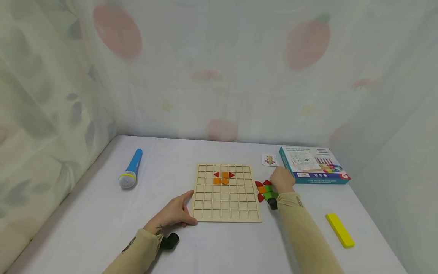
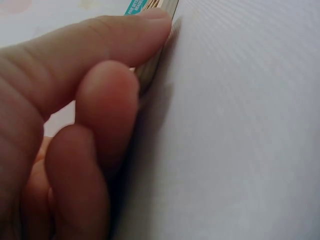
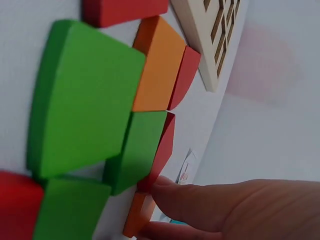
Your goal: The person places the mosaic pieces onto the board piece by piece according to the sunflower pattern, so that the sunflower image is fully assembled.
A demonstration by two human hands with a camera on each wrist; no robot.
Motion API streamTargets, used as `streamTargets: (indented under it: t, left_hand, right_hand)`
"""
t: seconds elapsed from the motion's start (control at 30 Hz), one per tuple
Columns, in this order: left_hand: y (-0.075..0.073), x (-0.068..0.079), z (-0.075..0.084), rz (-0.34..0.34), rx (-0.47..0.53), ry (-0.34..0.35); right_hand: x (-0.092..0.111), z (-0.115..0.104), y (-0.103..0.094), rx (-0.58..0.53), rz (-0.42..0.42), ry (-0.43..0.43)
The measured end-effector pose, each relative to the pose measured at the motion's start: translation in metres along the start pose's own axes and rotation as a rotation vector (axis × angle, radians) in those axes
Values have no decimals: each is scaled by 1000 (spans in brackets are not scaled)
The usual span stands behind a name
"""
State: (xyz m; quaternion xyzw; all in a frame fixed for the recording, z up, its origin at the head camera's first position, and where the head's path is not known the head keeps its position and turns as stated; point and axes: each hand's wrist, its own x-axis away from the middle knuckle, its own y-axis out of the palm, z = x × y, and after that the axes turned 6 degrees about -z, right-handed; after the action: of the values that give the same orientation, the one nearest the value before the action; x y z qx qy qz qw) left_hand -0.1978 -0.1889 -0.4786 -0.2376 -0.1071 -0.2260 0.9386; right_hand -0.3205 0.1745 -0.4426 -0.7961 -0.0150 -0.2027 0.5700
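1. Pieces (image 1: 266,191), a little heap of red, orange and green wooden shapes, sat just right of the board (image 1: 226,213) in the middle of the head frame, touching each other.
2. Right hand (image 1: 282,179) was down on the far end of that heap. In the right wrist view its fingers (image 3: 210,200) touched a red piece (image 3: 161,152) and an orange one (image 3: 137,215) at the bottom of the frame, but honestly I couldn't tell whether it was pinching anything or just resting there.
3. Left hand (image 1: 174,214) lay at the board's lower left corner, fingers (image 2: 107,100) fairly straight and pressed against its edge, not wrapped around anything.
4. Board already had a few shapes in its upper rows: two red triangles either side of an orange square (image 1: 224,174), plus another orange square and an orange round one right below.
5. Other stuff on the table (image 1: 85,213): a blue mic (image 1: 131,173) at left, a teal box (image 1: 313,165) at upper right with a small card (image 1: 269,159) just left of it, and a yellow bar (image 1: 339,230) at lower right.
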Motion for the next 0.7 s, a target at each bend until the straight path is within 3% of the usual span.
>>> streamTargets:
  t: [0.3,0.4,0.47,0.57,0.7]
  left_hand:
    - [-1,0,-2,-11,-11,20]
    - [-1,0,-4,-14,-18,26]
    - [-2,0,-3,-12,-17,24]
    - [-1,0,-2,-4,-17,16]
    - [0,0,0,0,-9,3]
  right_hand:
    - [2,-2,1,-117,49,-7]
    - [8,-12,-3,-246,112,-77]
    - [14,-22,-4,-362,115,-170]
    - [22,-42,1,-561,30,-292]
    - [30,-67,17,-690,-95,-335]
